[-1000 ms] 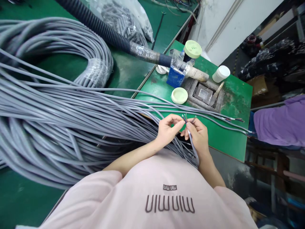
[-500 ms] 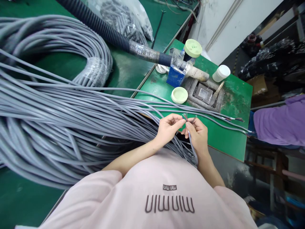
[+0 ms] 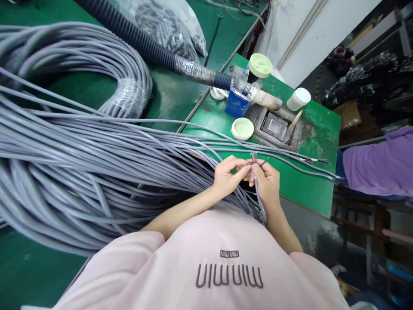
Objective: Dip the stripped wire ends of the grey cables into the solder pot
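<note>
Both hands are pinched on one grey cable (image 3: 258, 196) just above the green counter (image 3: 303, 181): right hand (image 3: 267, 185) grips it, left hand (image 3: 227, 176) pinches its coloured wire ends (image 3: 254, 157).

site: I read this as a cable-assembly workshop | evidence: green surface (image 3: 300, 181) piled with grey cable bundles (image 3: 80, 163) | taped cable coil (image 3: 106, 73) | corrugated black conduit (image 3: 135, 36) | solder pot (image 3: 275, 125) set into the surface | bagged parts (image 3: 171, 26)
</note>
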{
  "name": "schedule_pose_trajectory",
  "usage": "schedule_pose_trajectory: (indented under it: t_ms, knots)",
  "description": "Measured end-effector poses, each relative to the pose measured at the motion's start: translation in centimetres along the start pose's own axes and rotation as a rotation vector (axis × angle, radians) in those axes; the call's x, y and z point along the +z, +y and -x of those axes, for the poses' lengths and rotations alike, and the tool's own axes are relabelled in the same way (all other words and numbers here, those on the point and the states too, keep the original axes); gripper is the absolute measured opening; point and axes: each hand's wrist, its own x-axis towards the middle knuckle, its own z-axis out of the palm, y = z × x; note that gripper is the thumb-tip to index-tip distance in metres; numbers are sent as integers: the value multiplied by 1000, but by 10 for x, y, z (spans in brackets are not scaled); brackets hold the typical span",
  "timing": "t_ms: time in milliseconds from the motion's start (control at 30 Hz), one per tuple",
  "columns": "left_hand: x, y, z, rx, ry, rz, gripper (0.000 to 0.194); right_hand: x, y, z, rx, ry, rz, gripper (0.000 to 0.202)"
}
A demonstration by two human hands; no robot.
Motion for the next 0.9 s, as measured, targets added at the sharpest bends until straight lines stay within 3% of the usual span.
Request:
schedule_pose_trajectory:
  t_ms: [267,367,533,733,900]
  knots:
    - [8,-3,5,-333,-45,359,25,-1,-1,-3,-37,45,-8,15]
    - [11,-6,5,-339,-63,376,25,-4,-3,-6,-39,53,32,13]
    - [3,-12,-4,-163,-114,152,18,-33,-9,-31,-109,121,180,15]
    - [-12,-38,-21,197,-171,-251,12,-96,-9,-102,-180,216,506,17]
    - [-12,-48,-20,341,-264,-452,13,-126,5,-156,-186,230,942,20]
